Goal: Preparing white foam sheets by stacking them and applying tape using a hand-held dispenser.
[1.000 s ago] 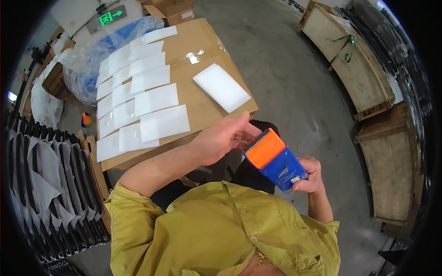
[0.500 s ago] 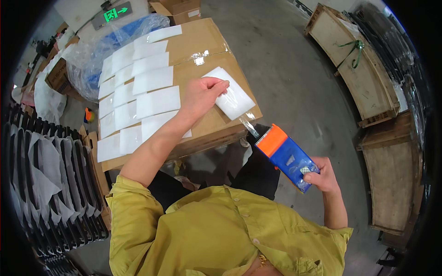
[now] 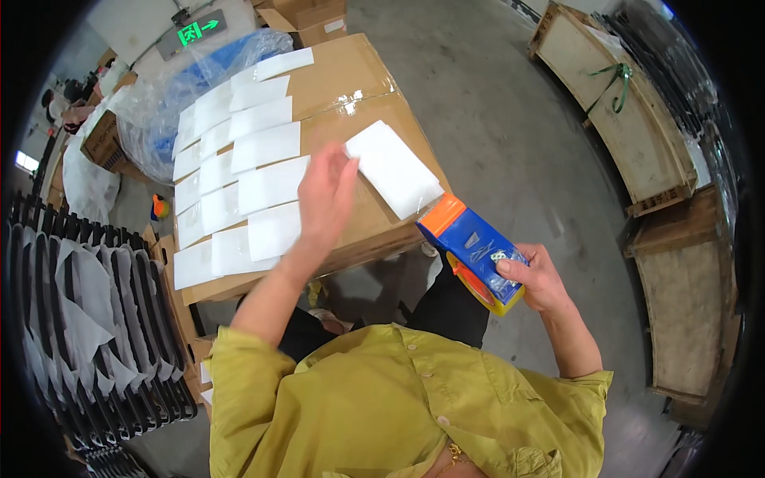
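My right hand (image 3: 539, 277) grips a blue and orange tape dispenser (image 3: 478, 248), with my thumb on its side. The dispenser's orange toothed end meets the lower corner of a small stack of white foam sheets (image 3: 392, 171). This stack lies at the right edge of a cardboard box top (image 3: 339, 68). My left hand (image 3: 325, 199), slightly blurred, hovers just left of the stack; its fingers look loosely extended and nothing shows in them. Overlapping rows of white foam sheets (image 3: 271, 185) cover the box's left part.
Black frames with grey sheets between them (image 3: 88, 319) stand at the left. Wooden crates (image 3: 613, 103) line the right side across a grey floor (image 3: 478, 88). Behind the box are a clear plastic-wrapped blue bundle (image 3: 215, 68) and an open carton (image 3: 307, 20).
My left hand has come off the foam stack and moved left and down. The dispenser has moved up and left to the stack's corner, so the stretched tape strip no longer shows.
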Motion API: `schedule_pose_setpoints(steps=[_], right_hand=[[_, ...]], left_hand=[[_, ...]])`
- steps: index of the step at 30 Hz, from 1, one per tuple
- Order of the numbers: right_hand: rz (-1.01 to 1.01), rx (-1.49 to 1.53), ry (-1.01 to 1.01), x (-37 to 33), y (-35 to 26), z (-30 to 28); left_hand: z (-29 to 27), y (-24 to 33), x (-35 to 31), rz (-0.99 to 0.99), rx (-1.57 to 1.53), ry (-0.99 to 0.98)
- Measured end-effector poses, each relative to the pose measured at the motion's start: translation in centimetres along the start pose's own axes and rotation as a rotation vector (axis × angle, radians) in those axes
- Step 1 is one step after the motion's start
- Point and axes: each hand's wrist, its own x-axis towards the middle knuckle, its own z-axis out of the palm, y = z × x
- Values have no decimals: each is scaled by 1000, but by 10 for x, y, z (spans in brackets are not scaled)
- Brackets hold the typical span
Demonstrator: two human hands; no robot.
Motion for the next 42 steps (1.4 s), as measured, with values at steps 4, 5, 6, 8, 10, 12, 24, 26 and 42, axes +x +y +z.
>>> schedule_pose_setpoints(steps=[4,5,6,8,10,12,24,26,42], right_hand=[[-12,3,-28,-13,8,4],[-7,20,-34,-17,9,7],[-3,36,-38,-21,11,11],[9,28,-47,-29,18,15],[32,27,-65,-38,24,21],[19,28,-66,-45,31,29],[-113,-87,-30,-81,55,37],[-31,73,-4,-71,59,34],[212,443,389,-22,139,-9]], left_hand=[[-14,20,-59,-978,-818,-530],[-8,20,-63,-982,-825,-516],[1,16,-64,-1030,-964,-544],[17,19,-64,-1072,-1114,-585],[28,26,-66,-1047,-1133,-473],[34,30,-70,-991,-1135,-414],[17,50,-51,-835,-1237,-79],[11,59,-55,-606,-971,-302],[-90,-88,167,655,939,156]])
